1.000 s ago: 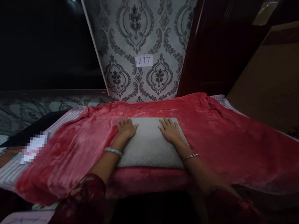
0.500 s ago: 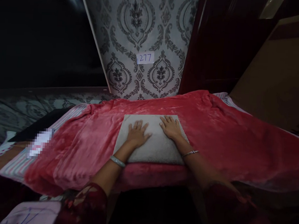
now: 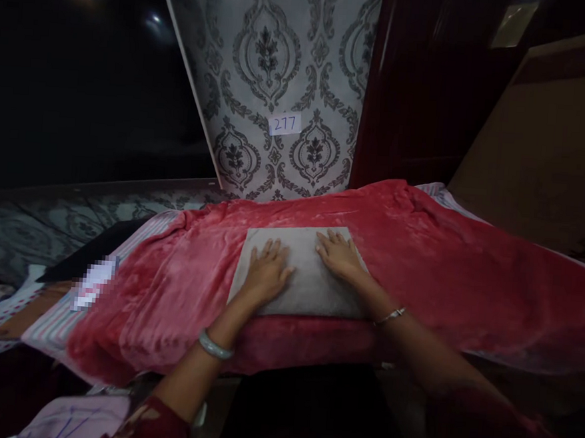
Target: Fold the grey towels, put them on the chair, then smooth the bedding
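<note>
A folded grey cloth [image 3: 307, 290] lies flat on a red plush blanket [image 3: 429, 268] spread over a raised surface. My left hand [image 3: 267, 272] rests palm down on the cloth's left half, fingers stretched out. My right hand [image 3: 337, 254] lies flat on the cloth's far right part, fingers apart. Each wrist wears a bangle. Neither hand holds anything.
A striped sheet [image 3: 49, 325] shows under the blanket at the left. Behind stands a wall with grey damask wallpaper [image 3: 283, 65] and a paper label reading 277 [image 3: 284, 124]. A dark wooden panel [image 3: 416, 87] and a brown board [image 3: 552, 150] are at the right.
My left hand has slid from the cloth's left edge to rest on the cloth itself. My right hand has stayed in place. The view has drawn back a little.
</note>
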A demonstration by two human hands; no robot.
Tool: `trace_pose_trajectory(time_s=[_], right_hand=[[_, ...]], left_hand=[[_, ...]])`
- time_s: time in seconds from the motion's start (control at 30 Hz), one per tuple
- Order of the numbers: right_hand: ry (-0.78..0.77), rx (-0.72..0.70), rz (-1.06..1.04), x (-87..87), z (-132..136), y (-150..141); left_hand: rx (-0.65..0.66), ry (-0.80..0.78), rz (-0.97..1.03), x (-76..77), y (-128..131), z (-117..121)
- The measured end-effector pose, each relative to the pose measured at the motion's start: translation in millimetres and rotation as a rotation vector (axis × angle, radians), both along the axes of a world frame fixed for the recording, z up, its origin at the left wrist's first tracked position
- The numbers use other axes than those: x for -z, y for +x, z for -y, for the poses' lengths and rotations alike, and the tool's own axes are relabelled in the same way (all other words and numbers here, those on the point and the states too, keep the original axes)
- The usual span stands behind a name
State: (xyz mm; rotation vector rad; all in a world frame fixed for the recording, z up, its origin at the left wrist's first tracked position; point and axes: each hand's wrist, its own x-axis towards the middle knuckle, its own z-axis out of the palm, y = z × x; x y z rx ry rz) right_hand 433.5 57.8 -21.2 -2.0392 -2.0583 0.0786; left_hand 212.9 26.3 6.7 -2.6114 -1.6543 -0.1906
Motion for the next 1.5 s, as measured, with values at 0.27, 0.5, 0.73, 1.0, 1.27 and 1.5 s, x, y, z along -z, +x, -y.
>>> trace_pose_trajectory(time_s=[0.27,0.5,0.73,1.0,1.27,1.5], right_hand=[[0.057,-0.023,0.070,28.1,39.8,-9.2],[0.016,-0.021,0.060,23.8,39.5,-10.2],[-0.053,-0.041,-0.003,4.1,16.2,-1.6],[0.083,0.071,-0.008,0.3,-45.9,-9.9],[0.080,0.060,-0.002,28.8,-50.2,-6.7],[0.073,0.063,0.006,24.2,-48.9,-7.2]], left_hand=[[0.092,-0.068,-0.031,41.1,38.0,21.0],[-0.136,-0.118,-0.085,24.7,-35.0,6.1],[-0.312,-0.030,-0.107,-1.6,-66.1,-28.4],[0.062,-0.073,-0.005,2.1,32.7,-90.6],[-0.048,-0.074,-0.008,28.7,18.1,-105.3],[-0.210,-0.107,-0.037,22.3,-34.7,-119.7]])
